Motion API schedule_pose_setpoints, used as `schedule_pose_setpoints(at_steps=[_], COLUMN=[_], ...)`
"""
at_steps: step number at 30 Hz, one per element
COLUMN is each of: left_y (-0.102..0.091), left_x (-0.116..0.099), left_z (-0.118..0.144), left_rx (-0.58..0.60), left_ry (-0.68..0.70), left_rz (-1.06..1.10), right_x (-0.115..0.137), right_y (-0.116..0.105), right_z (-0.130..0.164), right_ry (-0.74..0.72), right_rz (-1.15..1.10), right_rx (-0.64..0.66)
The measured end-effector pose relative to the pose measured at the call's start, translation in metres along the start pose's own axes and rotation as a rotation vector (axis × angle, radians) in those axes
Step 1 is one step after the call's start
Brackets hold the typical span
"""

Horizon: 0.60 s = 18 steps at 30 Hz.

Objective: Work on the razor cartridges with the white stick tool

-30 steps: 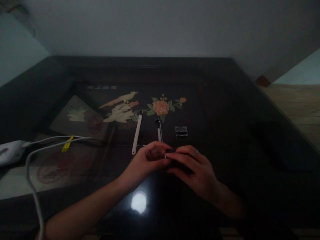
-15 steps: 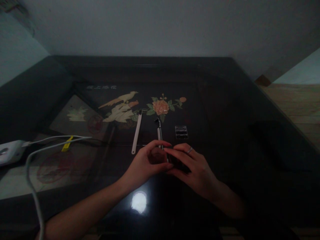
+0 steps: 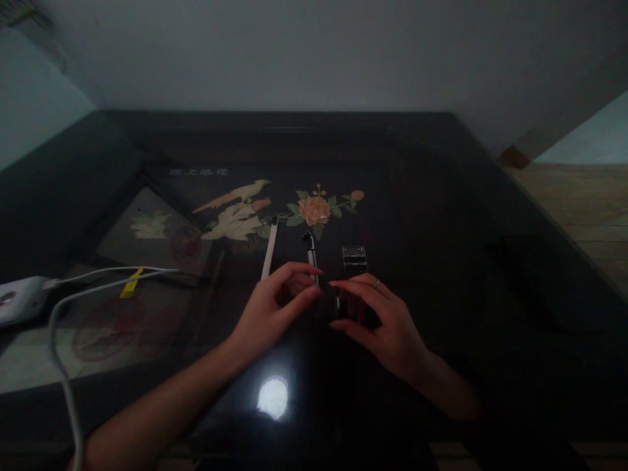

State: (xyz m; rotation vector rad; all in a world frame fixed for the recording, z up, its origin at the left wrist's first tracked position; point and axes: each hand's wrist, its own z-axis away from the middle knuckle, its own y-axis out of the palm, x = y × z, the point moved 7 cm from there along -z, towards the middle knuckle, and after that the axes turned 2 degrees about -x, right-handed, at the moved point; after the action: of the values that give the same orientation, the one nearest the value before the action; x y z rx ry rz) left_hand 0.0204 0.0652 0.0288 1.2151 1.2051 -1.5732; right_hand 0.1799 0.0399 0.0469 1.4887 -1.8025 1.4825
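Pinching a small, thin, dark piece with a pale edge (image 3: 337, 303), the person's right hand (image 3: 387, 324) hangs over the dark, glossy table (image 3: 432, 196), forefinger at the piece's far end and thumb at its near end. From where I stand, the piece's long axis runs roughly away from the person, in line with the gap between finger and thumb, and its narrow pale edge faces the other hand. That left hand (image 3: 277, 304) is open just beside it, thumb and forefinger parted, the tips well short of the piece.

Beyond the left hand lies a long, flat, pale strip with a dark tip (image 3: 269, 252), tip pointing away and leaning slightly right; its near end is hidden behind the knuckles. Next to it a slim black-and-white tool with a bent dark head (image 3: 312, 255) also points away, the head hooking left, its lower part covered by the fingers. A small, clear, rectangular case with dark contents (image 3: 354, 258) sits just past the right hand; I can't make out what is inside. The room is dim: the right hand's inner fingers sink into shadow, and the piece's far side is hard to tell, as is its material
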Motion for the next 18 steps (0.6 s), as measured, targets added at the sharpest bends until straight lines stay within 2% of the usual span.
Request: schedule_pose_setpoints(at_steps=[3, 5, 8, 13, 18], left_y=[-0.035, -0.054, -0.072, -0.071, -0.072], left_x=[-0.006, -0.003, 0.009, 0.022, 0.026], left_z=[-0.016, -0.026, -0.035, -0.034, -0.033], left_rx=[-0.194, -0.271, -0.333, -0.280, -0.248], left_ry=[0.139, 0.178, 0.097, -0.034, -0.121], left_rz=[-0.443, -0.682, -0.940, -1.142, -1.208], right_x=[-0.015, -0.025, -0.033, -0.033, -0.031], right_y=[-0.004, -0.002, 0.004, 0.010, 0.009], right_z=[-0.003, -0.002, 0.000, 0.000, 0.000], right_ry=[0.200, 0.318, 0.423, 0.471, 0.523], right_rz=[-0.239, -0.418, -0.660, -0.918, -1.027], right_rx=[-0.018, -0.009, 0.019, 0.029, 0.012])
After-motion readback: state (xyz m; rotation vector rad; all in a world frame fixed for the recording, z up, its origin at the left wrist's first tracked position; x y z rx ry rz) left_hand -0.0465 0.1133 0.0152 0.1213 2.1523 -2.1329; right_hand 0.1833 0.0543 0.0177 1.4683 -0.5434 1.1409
